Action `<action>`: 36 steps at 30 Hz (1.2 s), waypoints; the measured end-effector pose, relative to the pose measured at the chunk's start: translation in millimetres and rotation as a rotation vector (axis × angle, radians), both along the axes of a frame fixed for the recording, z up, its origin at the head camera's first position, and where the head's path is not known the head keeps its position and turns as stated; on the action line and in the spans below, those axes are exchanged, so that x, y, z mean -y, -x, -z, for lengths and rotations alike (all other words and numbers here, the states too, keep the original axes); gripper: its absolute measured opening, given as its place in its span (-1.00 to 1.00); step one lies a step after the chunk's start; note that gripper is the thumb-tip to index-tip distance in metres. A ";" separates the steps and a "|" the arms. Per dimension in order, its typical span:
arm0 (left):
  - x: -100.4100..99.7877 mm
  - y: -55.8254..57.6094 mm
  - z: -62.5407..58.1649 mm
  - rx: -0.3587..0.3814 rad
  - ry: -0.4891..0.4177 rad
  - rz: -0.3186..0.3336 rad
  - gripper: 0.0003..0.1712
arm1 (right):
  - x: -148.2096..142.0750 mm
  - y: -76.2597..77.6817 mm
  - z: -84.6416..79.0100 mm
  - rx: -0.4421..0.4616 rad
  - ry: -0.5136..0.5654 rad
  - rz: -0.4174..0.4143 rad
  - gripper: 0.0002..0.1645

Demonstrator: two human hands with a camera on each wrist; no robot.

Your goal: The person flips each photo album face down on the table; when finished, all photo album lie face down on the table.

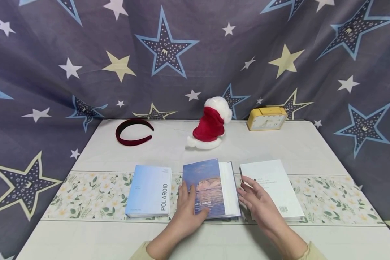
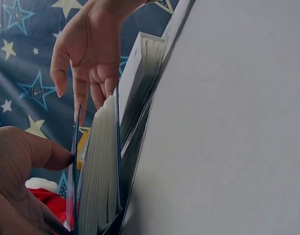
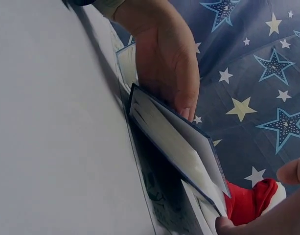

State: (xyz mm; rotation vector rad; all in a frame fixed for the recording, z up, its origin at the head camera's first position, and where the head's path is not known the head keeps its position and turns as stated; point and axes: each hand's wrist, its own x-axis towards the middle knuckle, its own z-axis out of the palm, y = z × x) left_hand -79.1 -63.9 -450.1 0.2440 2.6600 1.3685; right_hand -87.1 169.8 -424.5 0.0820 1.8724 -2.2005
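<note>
A photo album [image 1: 208, 184] with a seaside cliff picture lies in the middle of the table, its front cover standing ajar over the white pages [image 2: 98, 166]. My left hand [image 1: 188, 211] rests on the outside of that cover, fingers fairly straight, thumb near the bottom edge. Beside the album's right edge is my right hand [image 1: 260, 202], fingers loosely bent and holding nothing. In the right wrist view a fingertip lies close to the album's corner; whether it touches cannot be told. Under and beyond the right hand lies a white book [image 1: 273, 180] with a barcode.
A pale blue album marked POLAROID [image 1: 149, 191] lies on the left. Farther back are a dark red headband [image 1: 133, 142], a red and white plush hat [image 1: 209, 124] and a yellow clock [image 1: 267, 119]. Starry cloth [image 1: 195, 36] hangs behind the table [image 1: 169, 157].
</note>
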 end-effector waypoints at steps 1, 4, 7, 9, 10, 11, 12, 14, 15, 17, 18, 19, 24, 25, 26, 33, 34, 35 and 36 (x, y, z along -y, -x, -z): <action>0.2 0.0 0.0 0.001 -0.002 -0.001 0.02 | 0.2 0.2 0.0 0.003 -0.002 0.001 -0.25; 0.8 0.2 0.2 0.011 -0.014 -0.002 0.02 | 0.6 0.9 0.3 0.015 -0.001 -0.002 -0.23; 1.6 0.5 0.8 0.031 -0.035 -0.003 0.03 | 1.4 1.0 -0.5 0.026 -0.012 -0.023 -0.17; 2.0 0.5 0.4 0.047 -0.052 -0.004 0.03 | 1.8 0.2 -1.1 0.035 -0.009 -0.046 -0.12; 2.1 0.7 0.0 0.054 -0.058 -0.004 0.04 | 2.1 -0.5 -1.6 0.039 -0.008 -0.060 -0.09; 2.1 0.8 -0.6 0.060 -0.065 -0.004 0.04 | 2.4 -1.1 -1.8 0.043 -0.005 -0.076 -0.07; 2.1 0.9 -1.2 0.067 -0.073 -0.004 0.04 | 2.5 -1.8 -1.8 0.044 -0.001 -0.094 -0.06; 1.8 0.9 -2.5 0.076 -0.081 -0.003 0.04 | 2.9 -3.4 -1.4 0.037 0.005 -0.142 -0.04; 1.8 0.8 -3.0 0.076 -0.085 -0.002 0.04 | 3.2 -3.9 -1.0 0.031 0.003 -0.163 -0.03; 1.4 0.7 -3.7 0.078 -0.095 0.001 0.05 | 3.8 -4.2 0.4 0.013 0.011 -0.201 0.00; 1.1 0.6 -3.6 0.078 -0.101 0.003 0.05 | 4.2 -4.1 1.0 -0.002 0.010 -0.216 0.02; 0.7 0.6 -3.7 0.077 -0.108 0.005 0.05 | 4.8 -4.0 1.6 -0.015 0.007 -0.226 0.04; -2.1 2.1 -2.6 0.088 -0.133 0.019 0.09 | 7.3 -3.7 3.0 -0.081 -0.021 -0.254 0.10; -2.7 2.5 -2.7 0.092 -0.137 0.021 0.10 | 7.6 -3.8 3.0 -0.090 -0.026 -0.260 0.10; -3.4 2.9 -2.8 0.096 -0.140 0.022 0.11 | 7.9 -4.0 2.8 -0.099 -0.027 -0.268 0.10; -5.4 4.5 -10.8 0.106 -0.167 0.045 0.10 | 10.5 -4.5 2.0 -0.214 -0.019 -0.336 0.07; -5.4 5.0 -12.5 0.110 -0.169 0.052 0.10 | 11.1 -4.4 2.2 -0.236 -0.015 -0.345 0.06; -5.3 5.7 -14.2 0.116 -0.170 0.058 0.10 | 11.8 -4.3 2.3 -0.257 -0.012 -0.351 0.05; -5.1 6.2 -15.5 0.121 -0.169 0.064 0.11 | 12.5 -4.2 2.5 -0.275 -0.010 -0.356 0.04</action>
